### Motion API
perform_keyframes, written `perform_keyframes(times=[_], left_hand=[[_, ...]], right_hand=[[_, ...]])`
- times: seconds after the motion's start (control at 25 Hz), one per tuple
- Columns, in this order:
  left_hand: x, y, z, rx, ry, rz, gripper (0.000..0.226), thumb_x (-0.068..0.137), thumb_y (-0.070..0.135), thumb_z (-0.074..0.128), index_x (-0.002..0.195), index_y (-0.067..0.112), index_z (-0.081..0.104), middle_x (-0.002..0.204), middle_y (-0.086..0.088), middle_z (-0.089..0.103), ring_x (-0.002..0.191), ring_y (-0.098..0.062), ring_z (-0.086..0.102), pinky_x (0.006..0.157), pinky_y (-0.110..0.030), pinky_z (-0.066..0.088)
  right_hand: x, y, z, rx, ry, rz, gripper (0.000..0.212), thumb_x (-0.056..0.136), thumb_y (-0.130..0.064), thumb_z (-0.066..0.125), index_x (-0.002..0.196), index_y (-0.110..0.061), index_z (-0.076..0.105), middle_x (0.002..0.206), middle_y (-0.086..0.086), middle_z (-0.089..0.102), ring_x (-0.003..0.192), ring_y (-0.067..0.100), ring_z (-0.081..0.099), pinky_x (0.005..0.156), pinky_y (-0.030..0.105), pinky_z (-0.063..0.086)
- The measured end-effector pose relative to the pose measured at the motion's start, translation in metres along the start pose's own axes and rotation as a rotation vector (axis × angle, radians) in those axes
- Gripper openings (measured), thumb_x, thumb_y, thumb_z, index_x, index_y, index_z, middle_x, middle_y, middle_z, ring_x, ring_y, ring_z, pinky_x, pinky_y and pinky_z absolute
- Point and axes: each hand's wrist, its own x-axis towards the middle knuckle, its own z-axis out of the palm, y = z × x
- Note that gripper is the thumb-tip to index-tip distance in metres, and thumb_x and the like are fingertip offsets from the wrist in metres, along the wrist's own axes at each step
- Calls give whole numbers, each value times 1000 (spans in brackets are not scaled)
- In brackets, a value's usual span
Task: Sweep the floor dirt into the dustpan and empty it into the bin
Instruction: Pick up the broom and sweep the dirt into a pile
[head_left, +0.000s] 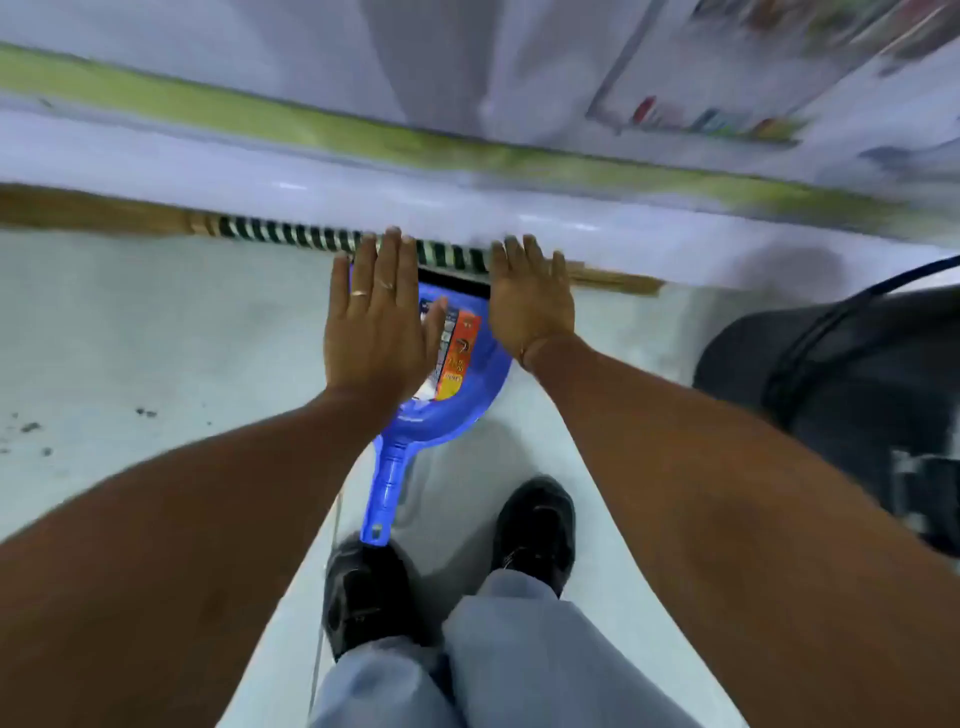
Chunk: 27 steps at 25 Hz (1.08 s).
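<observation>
Both my hands, left (376, 322) and right (530, 301), hover flat with fingers spread, grasping nothing, above the blue plastic dustpan (457, 384) at frame centre.

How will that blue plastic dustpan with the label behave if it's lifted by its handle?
The blue plastic dustpan looks like thin moulded plastic, so it is probably light and fairly stiff. Its long narrow handle sits behind a wide pan, so it would likely tip mouth-down unless gripped firmly. On the smooth pale floor it may slide easily when pushed.
</observation>
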Motion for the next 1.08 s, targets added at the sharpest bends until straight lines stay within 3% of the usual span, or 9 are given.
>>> perform_keyframes(times=[0.24,0.36,0.44,0.56,0.72,0.84,0.96,1.08], left_hand=[[21,-16,64,17,-75,-5,64,97,42,30,144,0,21,154,-18,24,144,-33,18,120,-49,12],[6,-24,37,28,-90,-24,62,97,40,33,143,-1,25,152,-20,29,143,-35,23,118,-49,14],[-22,-25,0,-8,-138,-81,64,96,41,34,143,-1,23,153,-20,28,143,-35,22,118,-49,14],[-88,-24,-86,-54,-181,-158,66,95,43,36,144,1,22,154,-18,27,143,-33,22,118,-48,13],[-166,-43,-183,-113,-168,-246,62,92,36,49,139,-2,34,146,-21,41,138,-35,35,115,-51,23],[-200,-86,-228,-104,-142,-213,61,92,35,49,139,-2,35,146,-21,41,137,-36,35,116,-51,22],[-217,-130,-241,-88,-163,-173,62,95,38,40,142,0,27,151,-19,33,142,-32,25,119,-48,13],[-241,-171,-244,-44,-163,-149,62,96,40,36,143,1,26,151,-18,34,142,-32,25,119,-48,14]], right_hand=[[55,-15,35,-119,42,-23,43,92,-6,37,135,2,38,134,24,46,127,38,38,104,51,29],[31,-24,7,-154,42,-58,36,86,-2,41,120,6,50,126,24,48,121,39,40,96,48,35],[-2,-36,-24,-137,25,-182,34,83,-8,48,114,3,55,121,20,52,116,37,45,88,45,41],[-69,-65,-95,-21,-45,-233,40,87,-18,49,124,-5,49,125,16,50,108,38,55,76,44,47],[-144,-107,-156,38,-164,-141,56,96,-27,43,148,-27,22,133,16,49,107,43,58,81,46,49],[-182,-154,-176,94,-234,-35,50,97,-24,34,146,-33,25,128,18,56,109,41,58,85,44,48],[-210,-206,-163,104,-264,40,46,98,-23,30,143,-28,32,126,20,56,112,42,56,89,45,47],[-241,-257,-138,108,-292,68,45,98,-21,29,143,-25,32,125,18,56,113,40,55,87,45,47]])
